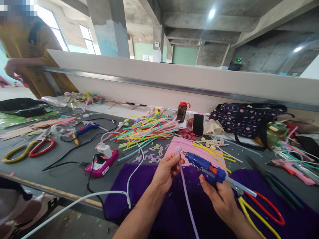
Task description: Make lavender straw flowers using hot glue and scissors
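A lilac straw point(184, 186) is pinched near its top between the thumb and fingers of the left hand point(165, 172), and a small pale piece point(178, 149) is seen at the straw's upper end. A blue glue gun point(206, 167) is grasped by the right hand point(219, 196), fingers wrapped round its grip; its nozzle is brought just beside the pale piece. Both are held above a purple cloth point(149, 199) and a pink sheet point(196, 149) at the near edge of the surface point(62, 166).

A dark bottle point(182, 111) with a red cap is stood upright near the back wall; its contents cannot be told. A polka-dot bag point(246, 119) is laid to the right of it, and what it holds is hidden. A phone point(198, 124) is propped between the two.

A pile of coloured straws point(147, 129) is spread behind the hands. A pink power strip point(101, 164) with a white plug point(104, 150) is set to the left, and its cables are trailed over the near edge. A second glue gun point(87, 128) and red and yellow scissors point(27, 151) are left further left, with bare dark surface between them and the strip. Another pair of scissors point(261, 212) is laid just right of the right hand. A co-worker's hand point(11, 68) is seen at the far left corner.
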